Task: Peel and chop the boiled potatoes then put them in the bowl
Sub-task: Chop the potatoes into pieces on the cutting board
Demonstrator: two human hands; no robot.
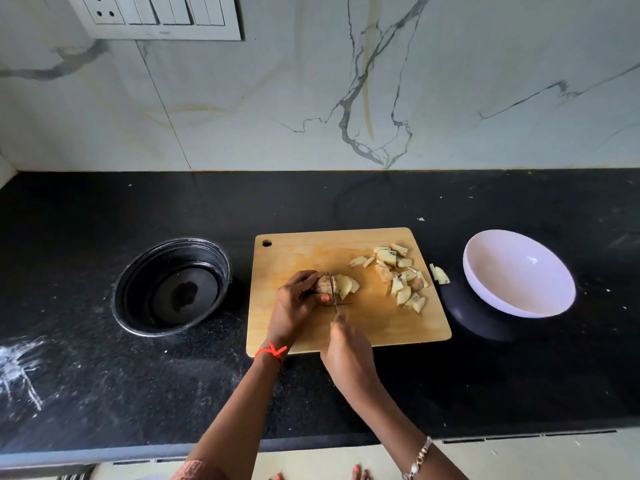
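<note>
A wooden cutting board [301, 258] lies on the black counter. My left hand [296, 304] presses a potato [323, 284] down near the board's middle. My right hand [346, 348] grips a knife [334, 292] whose thin blade stands in the potato, with fresh slices [346, 285] fallen to its right. A heap of chopped potato pieces [401, 275] sits at the board's right side, and two pieces [439, 274] lie off the board's right edge. The white bowl [519, 273] stands tilted to the right of the board and looks to hold nothing.
A black round pot [173, 287] stands left of the board, apparently with nothing inside. White powder smears [17, 368] mark the counter's left front. A marble wall rises behind, with a switch panel [156, 15] at top left. The counter's front edge runs below my forearms.
</note>
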